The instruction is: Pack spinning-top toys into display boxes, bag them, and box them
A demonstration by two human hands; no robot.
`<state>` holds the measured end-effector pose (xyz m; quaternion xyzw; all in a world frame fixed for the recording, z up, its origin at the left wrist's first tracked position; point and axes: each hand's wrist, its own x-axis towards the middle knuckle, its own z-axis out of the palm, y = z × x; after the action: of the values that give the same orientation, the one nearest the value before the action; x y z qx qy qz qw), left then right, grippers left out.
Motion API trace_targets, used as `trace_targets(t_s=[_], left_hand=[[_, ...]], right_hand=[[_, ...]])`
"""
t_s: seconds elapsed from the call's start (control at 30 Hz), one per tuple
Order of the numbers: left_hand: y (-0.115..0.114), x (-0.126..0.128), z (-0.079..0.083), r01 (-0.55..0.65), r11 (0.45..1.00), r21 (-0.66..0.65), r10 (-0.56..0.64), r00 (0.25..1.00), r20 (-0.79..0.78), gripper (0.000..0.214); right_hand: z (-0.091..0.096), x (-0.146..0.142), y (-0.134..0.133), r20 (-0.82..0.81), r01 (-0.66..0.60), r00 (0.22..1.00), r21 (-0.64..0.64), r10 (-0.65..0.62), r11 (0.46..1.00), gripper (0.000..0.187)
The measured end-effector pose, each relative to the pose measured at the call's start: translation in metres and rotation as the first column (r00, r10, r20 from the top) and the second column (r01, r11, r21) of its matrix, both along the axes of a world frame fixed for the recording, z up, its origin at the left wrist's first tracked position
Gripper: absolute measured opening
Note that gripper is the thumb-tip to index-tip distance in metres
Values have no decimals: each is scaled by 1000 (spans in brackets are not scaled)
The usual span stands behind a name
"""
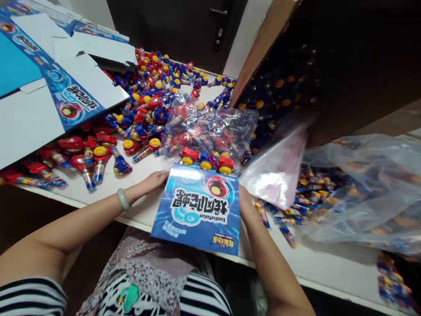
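Note:
A blue printed cardboard display box (197, 210) stands at the table's front edge, its large printed panel facing me with the lettering upside down. Both my hands hold it from the sides. My left hand (158, 180) is at its upper left edge, fingertips partly hidden by the box. Along the right edge is my right hand (245, 202), its fingers mostly hidden behind the cardboard. Just past the panel's far edge, a row of red and blue toys with yellow discs shows: a red toy (188, 156), a blue toy (206, 161) and another red toy (225, 165).
A clear plastic bag (210, 127) of toys lies behind the box. Loose red and blue toys (144, 101) cover the table's left and back. Unfolded printed cartons (79, 92) are stacked at left. A large brown carton (266, 39) and a filled plastic bag (368, 184) occupy the right.

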<state>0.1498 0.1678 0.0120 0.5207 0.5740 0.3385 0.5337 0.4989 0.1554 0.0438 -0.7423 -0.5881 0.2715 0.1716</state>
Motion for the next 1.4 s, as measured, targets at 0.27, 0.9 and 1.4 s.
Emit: trace_targets(t_s=[0.27, 0.9, 1.4], left_hand=[[59, 9, 34, 352, 849, 393, 33, 708, -706, 23], [7, -6, 19, 229, 417, 880, 198, 922, -333, 17], [-71, -8, -4, 124, 649, 750, 81, 970, -230, 34]], right_hand=[[17, -5, 50, 177, -141, 979, 213, 104, 967, 18], [-17, -15, -21, -241, 166, 969, 796, 53, 582, 18], [-49, -16, -122, -212, 183, 977, 758, -29, 626, 24]])
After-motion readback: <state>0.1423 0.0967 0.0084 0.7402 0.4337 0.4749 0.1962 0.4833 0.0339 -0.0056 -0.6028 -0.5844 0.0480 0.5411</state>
